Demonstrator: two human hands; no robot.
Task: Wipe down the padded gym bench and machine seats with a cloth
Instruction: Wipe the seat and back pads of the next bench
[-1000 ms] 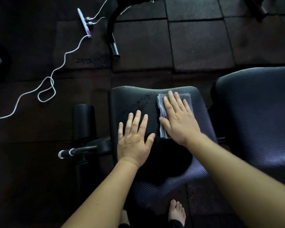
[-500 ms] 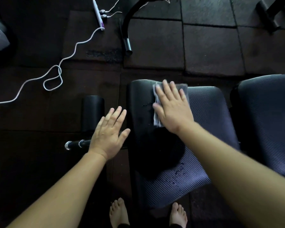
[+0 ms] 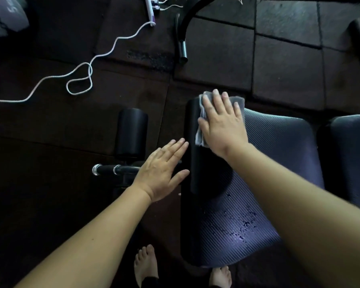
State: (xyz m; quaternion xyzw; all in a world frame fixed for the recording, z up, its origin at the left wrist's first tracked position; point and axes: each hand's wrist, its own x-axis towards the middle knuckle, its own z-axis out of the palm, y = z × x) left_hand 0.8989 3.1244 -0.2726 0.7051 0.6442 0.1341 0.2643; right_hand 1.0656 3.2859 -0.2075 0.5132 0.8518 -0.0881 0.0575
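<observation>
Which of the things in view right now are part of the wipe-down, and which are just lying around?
Part of the job:
- cloth under the right hand
- seat pad, droplets on its near end
- second pad to its right
- left hand, open beside the seat pad

Lying about:
- white cord looped on the floor
- power strip
- foam roller
- curved metal tube

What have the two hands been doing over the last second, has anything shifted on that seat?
The right hand slid the grey cloth from the middle of the seat pad up to its far left corner, palm flat on it throughout. The left hand lifted off the pad and moved out past its left edge, open. The white cord on the floor stayed put.
</observation>
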